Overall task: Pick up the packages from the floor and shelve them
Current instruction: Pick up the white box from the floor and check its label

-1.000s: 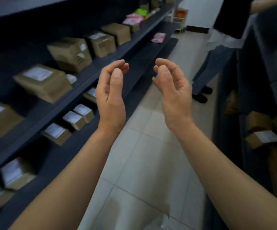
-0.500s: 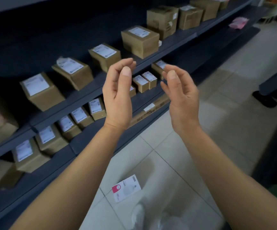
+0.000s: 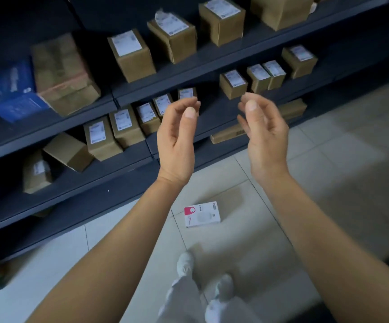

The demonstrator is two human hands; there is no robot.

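White package (image 3: 202, 214) flat on the tiled floor (image 3: 328, 183), red patch with a round face mark at one corner, pale round product picture at centre; printed text too small to read. Package below and between the two raised forearms, apart from both hands, just ahead of the white shoes (image 3: 185, 264). Left hand (image 3: 177, 138) and right hand (image 3: 264, 136) held up side by side, palms facing each other, fingers loosely curled, both empty. Dark shelving (image 3: 128, 94) behind the hands, in tiers. Upper tier: large cardboard boxes (image 3: 131, 55) with white shipping labels, printing blurred and unreadable, plus a blue box (image 3: 13, 89) at far left. Middle tier: rows of small labelled cartons (image 3: 125, 125), some upright, one tipped. Lower right: long flat carton (image 3: 226, 136), dark print on its edge, possibly a barcode.
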